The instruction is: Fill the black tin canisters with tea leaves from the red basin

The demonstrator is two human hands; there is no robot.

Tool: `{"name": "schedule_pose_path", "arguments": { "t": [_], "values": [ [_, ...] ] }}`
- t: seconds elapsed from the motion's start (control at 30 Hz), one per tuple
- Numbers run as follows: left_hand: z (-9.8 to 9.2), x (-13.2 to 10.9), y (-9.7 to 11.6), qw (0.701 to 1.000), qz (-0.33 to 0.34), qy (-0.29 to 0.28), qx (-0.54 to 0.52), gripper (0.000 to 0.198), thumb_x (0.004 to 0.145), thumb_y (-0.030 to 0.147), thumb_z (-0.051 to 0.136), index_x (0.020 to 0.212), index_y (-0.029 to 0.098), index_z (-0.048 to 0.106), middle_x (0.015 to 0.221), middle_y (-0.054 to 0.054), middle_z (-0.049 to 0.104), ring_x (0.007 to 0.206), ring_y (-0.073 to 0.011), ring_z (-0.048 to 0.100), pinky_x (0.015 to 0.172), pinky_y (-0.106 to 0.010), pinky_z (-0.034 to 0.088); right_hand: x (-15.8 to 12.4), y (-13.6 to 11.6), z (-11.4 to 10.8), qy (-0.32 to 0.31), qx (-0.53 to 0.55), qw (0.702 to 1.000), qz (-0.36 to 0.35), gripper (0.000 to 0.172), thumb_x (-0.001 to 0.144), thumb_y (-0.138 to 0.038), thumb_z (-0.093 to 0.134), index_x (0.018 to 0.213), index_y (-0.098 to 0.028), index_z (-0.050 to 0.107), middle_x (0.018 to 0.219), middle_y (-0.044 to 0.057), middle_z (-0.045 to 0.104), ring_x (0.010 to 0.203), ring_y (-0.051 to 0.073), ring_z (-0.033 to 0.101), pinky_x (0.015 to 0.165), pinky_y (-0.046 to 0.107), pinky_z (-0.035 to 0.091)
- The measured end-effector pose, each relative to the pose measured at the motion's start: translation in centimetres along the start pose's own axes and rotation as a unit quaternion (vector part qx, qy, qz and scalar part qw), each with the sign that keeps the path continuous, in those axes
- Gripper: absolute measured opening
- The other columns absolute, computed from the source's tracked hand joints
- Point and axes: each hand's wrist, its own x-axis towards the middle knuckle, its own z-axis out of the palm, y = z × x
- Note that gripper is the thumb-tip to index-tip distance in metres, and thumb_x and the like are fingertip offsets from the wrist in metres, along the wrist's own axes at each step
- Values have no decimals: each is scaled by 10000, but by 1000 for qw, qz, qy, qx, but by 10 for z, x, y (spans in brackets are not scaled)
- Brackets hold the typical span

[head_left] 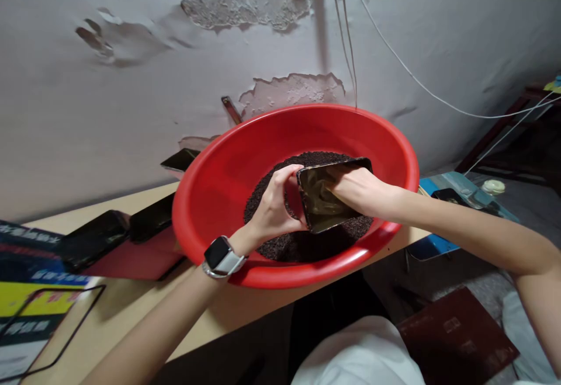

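Over the big round red plastic basin (228,169) sitting on the pale wooden table (131,309), I've got both hands on a dark rectangular phone with a glossy screen (326,201). My left hand (274,210) pinches its left edge, thumb on the near side and fingers curled over the top corner, so it's closed around the phone. My right hand (357,189) comes in from the right and grips the opposite side, fingers tucked behind the glass, so I can't really see how far they wrap. The phone is tilted, screen facing me, held just above a heap of tiny dark brown-black grains (280,245) filling the basin's bottom; its lower edge looks like it's touching the grains but I can't say for sure. A watch with a white band (221,256) is on my left wrist. Left of the basin, a few more black phones (94,239) lie flat on a red sheet (140,259), and a thin black frame (56,326) rests on printed paper nearby.
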Motion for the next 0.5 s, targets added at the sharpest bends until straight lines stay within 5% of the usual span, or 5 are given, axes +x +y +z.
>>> {"name": "schedule_pose_path", "arguments": {
  "t": [0.13, 0.3, 0.5],
  "values": [
    [2, 0, 0, 1000, 10, 16, -2, 1075, 576, 331, 870, 1450, 224, 253, 1351, -184, 482, 1250, -349, 526, 1036, -516, 483, -5, -1, -3, 17, -18, 999, -23, 215, 844, -5, 493, 825, -99, 686, 866, 144, 669, 772, 190, 611, 674, 308, 451],
    [4, -3, -4, 998, -53, 21, -5, 1121, 535, 389, 888, 1445, 210, 257, 1359, -176, 471, 1237, -345, 533, 1022, -506, 498, -33, 16, -6, 208, 76, 970, -104, 200, 910, -101, 458, 826, -152, 632, 1002, 127, 643, 927, 207, 575, 788, 355, 505],
    [-7, 13, 20, 996, 5, 88, 1, 1001, 622, 491, 848, 1414, 197, 312, 1341, -157, 476, 1222, -345, 531, 1020, -529, 492, -71, 18, -30, 312, 103, 944, -40, 165, 935, -175, 477, 895, -227, 629, 1047, 82, 661, 1032, 236, 600, 871, 442, 525]
  ]
}}
